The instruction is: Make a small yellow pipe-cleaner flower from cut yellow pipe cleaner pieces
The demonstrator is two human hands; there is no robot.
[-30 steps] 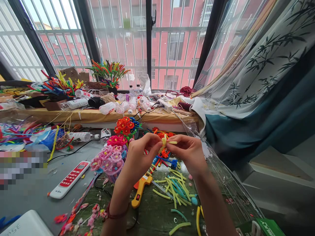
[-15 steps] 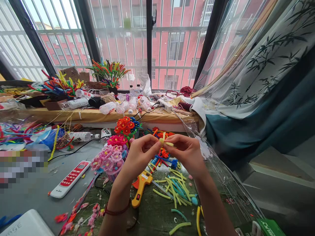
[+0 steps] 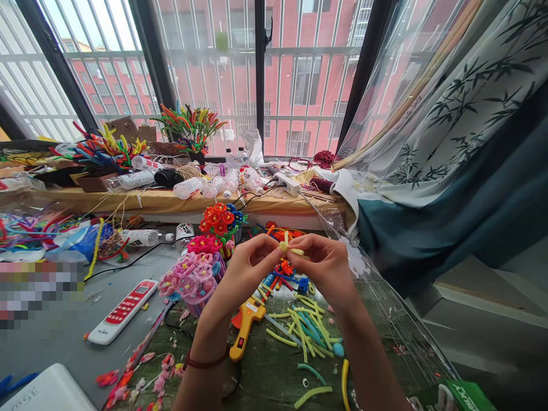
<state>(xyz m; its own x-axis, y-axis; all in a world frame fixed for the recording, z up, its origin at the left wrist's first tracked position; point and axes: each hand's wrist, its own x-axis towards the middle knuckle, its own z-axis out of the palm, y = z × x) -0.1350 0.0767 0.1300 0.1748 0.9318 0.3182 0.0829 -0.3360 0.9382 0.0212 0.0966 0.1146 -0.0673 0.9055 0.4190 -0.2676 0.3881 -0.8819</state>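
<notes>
My left hand (image 3: pixel 244 268) and my right hand (image 3: pixel 325 264) meet above the table, both pinching a small yellow pipe-cleaner piece (image 3: pixel 289 247) between fingertips. Its short ends stick out above and to the right of the pinch. Below the hands lie cut yellow, green and blue pipe-cleaner bits (image 3: pixel 306 328) and a yellow glue gun (image 3: pixel 245 325) on a green mat. A cup of pink pipe-cleaner flowers (image 3: pixel 192 277) stands just left of my left wrist, with orange and red flowers (image 3: pixel 219 220) behind it.
A red-and-white remote (image 3: pixel 122 311) lies at the left on the grey table. The windowsill holds bottles (image 3: pixel 188 185), a power strip (image 3: pixel 287 182) and bundles of coloured pipe cleaners (image 3: pixel 100 148). A curtain (image 3: pixel 454 148) and clear plastic sheet hang on the right.
The hands have stayed in place, working the yellow piece with small finger movements; the piece has turned slightly and sits tighter between the fingertips.
</notes>
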